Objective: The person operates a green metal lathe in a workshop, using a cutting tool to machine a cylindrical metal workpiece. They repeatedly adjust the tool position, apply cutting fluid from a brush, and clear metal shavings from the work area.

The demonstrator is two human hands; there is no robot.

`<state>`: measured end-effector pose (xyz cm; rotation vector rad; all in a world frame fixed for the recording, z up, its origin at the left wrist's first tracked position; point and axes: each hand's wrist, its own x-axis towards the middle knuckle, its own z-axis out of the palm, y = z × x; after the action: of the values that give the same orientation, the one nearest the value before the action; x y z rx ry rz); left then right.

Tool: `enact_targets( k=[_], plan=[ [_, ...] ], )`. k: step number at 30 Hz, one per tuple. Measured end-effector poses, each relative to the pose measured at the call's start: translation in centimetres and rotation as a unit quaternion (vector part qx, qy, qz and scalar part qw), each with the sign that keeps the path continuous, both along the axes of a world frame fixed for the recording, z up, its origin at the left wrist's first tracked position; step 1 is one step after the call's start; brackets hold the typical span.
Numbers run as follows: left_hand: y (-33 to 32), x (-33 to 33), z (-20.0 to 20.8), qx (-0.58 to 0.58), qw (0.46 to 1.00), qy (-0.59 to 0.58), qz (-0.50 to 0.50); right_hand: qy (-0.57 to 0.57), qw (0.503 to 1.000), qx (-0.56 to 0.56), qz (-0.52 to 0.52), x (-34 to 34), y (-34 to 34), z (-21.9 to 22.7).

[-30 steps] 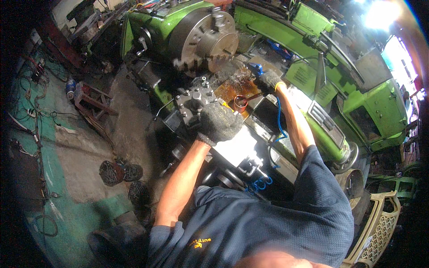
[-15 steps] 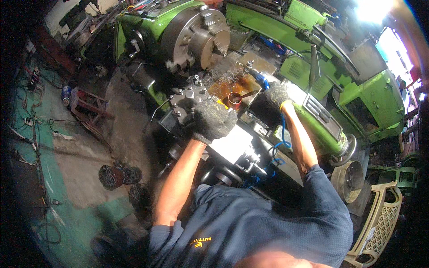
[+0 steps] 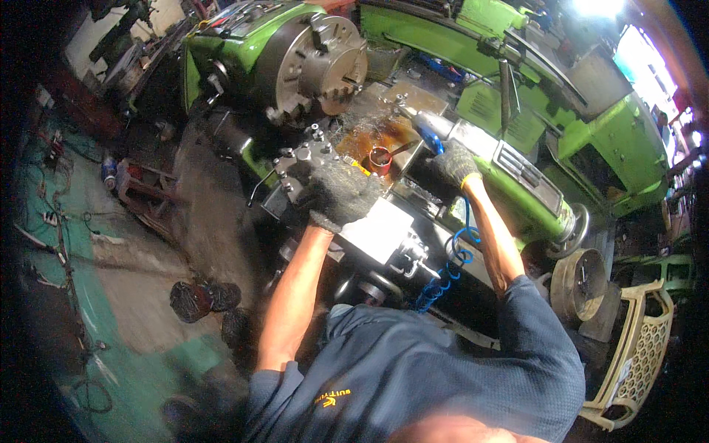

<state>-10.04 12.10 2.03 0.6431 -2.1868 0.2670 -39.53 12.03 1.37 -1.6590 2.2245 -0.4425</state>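
Observation:
I stand over a green lathe (image 3: 517,140). My left hand (image 3: 341,193), in a dark knit glove, rests on the grey tool post (image 3: 299,166) with its several bolts, in front of the steel chuck (image 3: 317,66). My right hand (image 3: 454,164), also gloved, is closed around a blue air gun (image 3: 434,139) whose coiled blue hose (image 3: 447,262) hangs down past my forearm. A small red ring-shaped part (image 3: 379,159) sits between the hands on the rust-stained carriage.
A metal disc (image 3: 577,279) leans against the lathe's right end, beside a beige plastic crate (image 3: 639,347). Dark round parts (image 3: 203,299) lie on the floor at left. Cables run over the green floor (image 3: 81,295), near a red stool (image 3: 148,188).
The view has swung so the lathe sits higher and nearer. My right hand has drawn in toward the carriage with the air gun. My left hand stays on the tool post.

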Motion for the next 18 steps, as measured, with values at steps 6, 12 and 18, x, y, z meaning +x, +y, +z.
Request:
enact_targets(
  k=[6,12,18],
  plan=[
    [0.0,-0.5,0.0,0.004,0.997,0.057,-0.055,-0.061,0.997,0.009,-0.049,-2.8,12.4,-2.4],
    [0.1,0.1,-1.9,0.058,0.996,0.067,-0.023,-0.346,0.836,-0.295,-0.308,-4.4,31.7,-14.2],
    [0.6,0.0,-0.4,0.046,0.996,0.060,-0.040,-0.255,0.712,-0.433,-0.491,-9.7,39.7,-19.8]
  ],
)
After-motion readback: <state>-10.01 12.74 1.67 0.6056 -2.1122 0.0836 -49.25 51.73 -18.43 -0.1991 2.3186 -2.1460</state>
